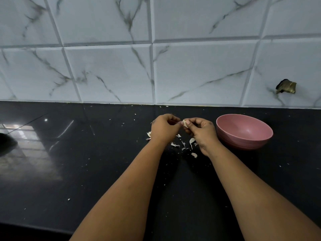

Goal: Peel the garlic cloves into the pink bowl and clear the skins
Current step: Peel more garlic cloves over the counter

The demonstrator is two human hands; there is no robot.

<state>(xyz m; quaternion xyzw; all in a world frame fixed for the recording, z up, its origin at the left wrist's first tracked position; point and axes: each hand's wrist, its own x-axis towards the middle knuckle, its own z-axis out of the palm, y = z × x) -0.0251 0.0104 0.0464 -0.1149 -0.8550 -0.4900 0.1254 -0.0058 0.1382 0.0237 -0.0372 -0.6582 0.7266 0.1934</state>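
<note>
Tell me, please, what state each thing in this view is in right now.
Clove: held up between both hands, being peeled.
Left hand: fingers curled, pinching at the clove.
Right hand: fingers curled round the clove.
Bowl: upright on the counter; nothing visible inside.
Skins: loose, scattered on the counter under the hands.
Counter: flecked with bits of skin.

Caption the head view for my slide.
Both hands, left hand and right hand, peel a garlic clove beside the pink bowl.
</note>
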